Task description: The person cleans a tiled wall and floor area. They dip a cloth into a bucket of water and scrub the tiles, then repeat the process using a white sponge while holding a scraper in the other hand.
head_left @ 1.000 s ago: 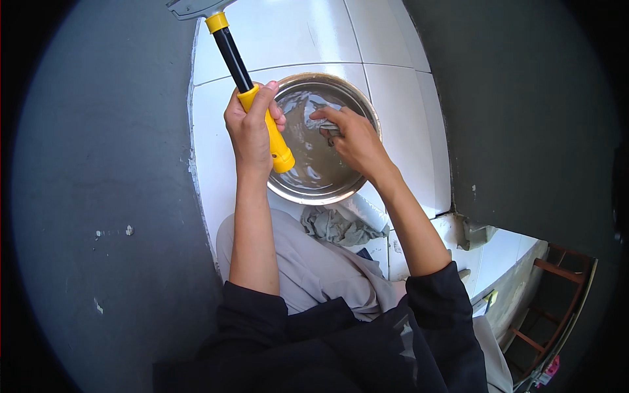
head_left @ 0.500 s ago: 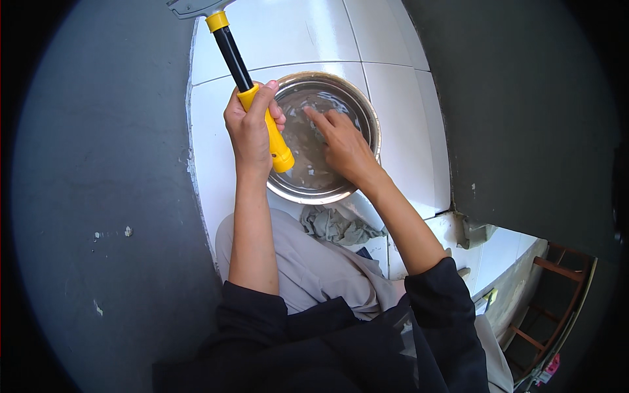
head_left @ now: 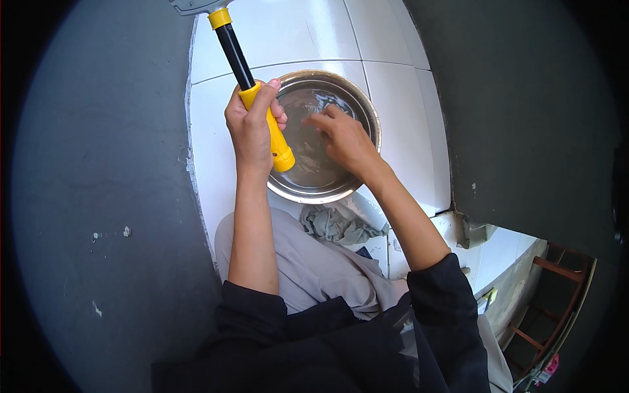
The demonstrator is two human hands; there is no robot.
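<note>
My left hand (head_left: 252, 124) is wrapped round the yellow grip of a long-handled scraper (head_left: 236, 59). Its black shaft runs up to a grey head, partly cut off by the top edge. Below and to the right of that grip is a round metal basin (head_left: 375, 147) of murky water (head_left: 308, 173). My right hand (head_left: 344, 137) hovers over the water, its fingers bent and somewhat apart, with nothing visible in them. Whether the fingertips touch the water I cannot tell. A crumpled grey cloth (head_left: 337, 226) lies just in front of the basin.
White tiles (head_left: 403, 131) lie under and around the basin. A dark grey wall surface (head_left: 118, 164) rises at the left, and another dark surface (head_left: 524, 131) stands at the right. At the lower right is a brown rack-like frame (head_left: 557, 295). My bent leg is close to the basin.
The index finger of my right hand was stretched out over the water and is now more bent. The right hand has shifted slightly. My left hand and the scraper have barely moved.
</note>
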